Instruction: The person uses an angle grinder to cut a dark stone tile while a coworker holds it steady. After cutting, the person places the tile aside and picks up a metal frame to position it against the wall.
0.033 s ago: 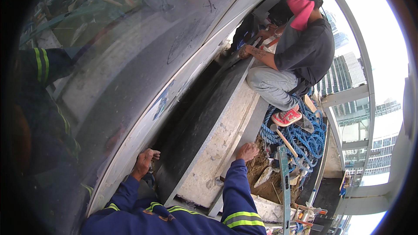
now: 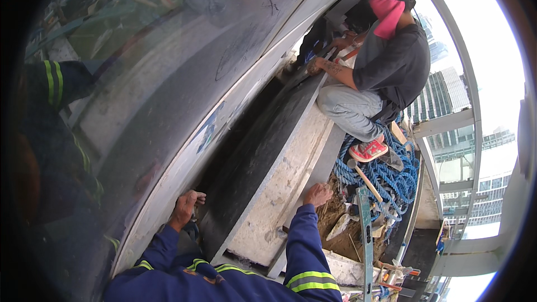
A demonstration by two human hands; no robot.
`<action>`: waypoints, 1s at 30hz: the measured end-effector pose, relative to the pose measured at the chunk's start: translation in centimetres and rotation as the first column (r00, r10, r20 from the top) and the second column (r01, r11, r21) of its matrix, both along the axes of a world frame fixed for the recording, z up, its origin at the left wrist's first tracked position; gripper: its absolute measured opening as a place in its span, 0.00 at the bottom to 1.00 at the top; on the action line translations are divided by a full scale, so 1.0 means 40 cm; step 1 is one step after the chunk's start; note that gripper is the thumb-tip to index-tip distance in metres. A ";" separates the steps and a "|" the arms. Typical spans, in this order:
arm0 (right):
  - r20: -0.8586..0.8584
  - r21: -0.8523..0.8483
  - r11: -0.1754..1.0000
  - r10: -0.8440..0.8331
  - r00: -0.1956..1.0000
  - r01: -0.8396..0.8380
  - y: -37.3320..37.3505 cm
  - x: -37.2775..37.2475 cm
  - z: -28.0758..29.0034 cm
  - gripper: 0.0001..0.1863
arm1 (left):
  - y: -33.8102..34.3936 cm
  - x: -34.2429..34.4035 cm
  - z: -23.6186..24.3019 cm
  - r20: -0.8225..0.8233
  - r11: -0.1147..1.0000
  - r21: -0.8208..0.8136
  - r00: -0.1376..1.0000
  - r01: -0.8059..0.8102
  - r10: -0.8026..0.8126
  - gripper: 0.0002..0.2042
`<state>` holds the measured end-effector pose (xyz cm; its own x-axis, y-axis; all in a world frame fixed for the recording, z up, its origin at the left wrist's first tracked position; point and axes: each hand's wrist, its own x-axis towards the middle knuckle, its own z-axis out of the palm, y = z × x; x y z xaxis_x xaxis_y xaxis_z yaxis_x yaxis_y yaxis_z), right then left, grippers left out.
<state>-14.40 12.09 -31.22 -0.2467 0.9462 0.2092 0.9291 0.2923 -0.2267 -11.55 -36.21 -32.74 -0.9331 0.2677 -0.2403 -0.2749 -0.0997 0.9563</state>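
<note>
My left hand (image 2: 188,207) is at the narrow gap between the glass wall and a long dark slab (image 2: 246,162). Its fingers are curled together near the slab's near end; what they hold, if anything, is hidden. My right hand (image 2: 318,194) rests on the outer edge of a grey panel (image 2: 323,166), fingers bent over it. Between the two hands runs a rough concrete ledge (image 2: 279,190), bordered by the dark slab and the grey panel. Loose brown soil (image 2: 341,240) lies just right of my right hand.
A co-worker (image 2: 391,50) squats on the ledge's far end, both arms reaching toward the gap. To the right lie coiled blue rope (image 2: 391,173), a wooden-handled hammer (image 2: 367,182) and an upright spirit level (image 2: 366,240). The glass wall (image 2: 184,89) fills the left; a metal railing (image 2: 472,112) curves at right.
</note>
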 end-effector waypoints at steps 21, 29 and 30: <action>0.003 0.009 1.000 0.017 1.000 -0.017 0.000 0.002 -0.001 0.19 | -0.002 0.004 -0.015 0.008 1.000 0.004 1.000 0.006 -0.006 0.28; -0.014 0.018 1.000 -0.006 1.000 0.006 0.006 0.000 -0.009 0.16 | -0.001 0.002 -0.006 0.004 1.000 0.005 1.000 0.007 -0.007 0.29; -0.009 0.014 1.000 -0.002 1.000 0.002 0.003 0.000 -0.006 0.16 | -0.001 0.002 -0.006 0.000 1.000 0.003 1.000 0.007 -0.007 0.29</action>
